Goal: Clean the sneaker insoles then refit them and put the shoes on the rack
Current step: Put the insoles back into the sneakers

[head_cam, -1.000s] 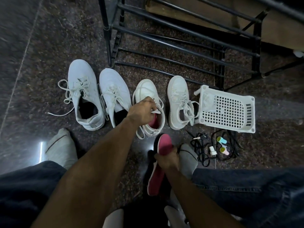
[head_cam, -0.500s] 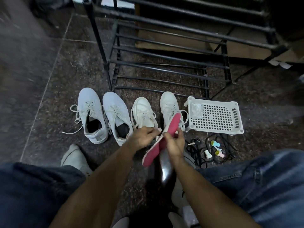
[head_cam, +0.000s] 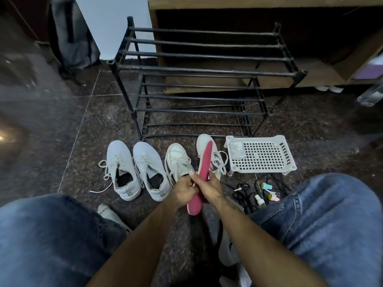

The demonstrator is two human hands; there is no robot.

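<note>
A pink insole [head_cam: 204,164] is held up on edge in front of me, its toe end over the rightmost white sneaker [head_cam: 202,144]. My right hand [head_cam: 209,188] grips its middle and my left hand [head_cam: 183,188] grips its left edge beside it. On the floor stand a pair of pale grey sneakers [head_cam: 122,168] [head_cam: 150,168] with dark insides, and a white sneaker [head_cam: 178,160] just behind my left hand. The black metal shoe rack [head_cam: 199,69] stands behind the shoes with bare bars.
A white perforated plastic basket [head_cam: 261,155] lies right of the shoes. Black laces, small coloured bottles [head_cam: 267,186] and small items are scattered below it. My jeans-clad knees frame both sides. A wooden cabinet stands behind the rack, a grey bag [head_cam: 72,34] at back left.
My left hand left the white sneaker and joined my right hand on the pink insole, which rose from the floor. The camera tilted up, showing more of the rack.
</note>
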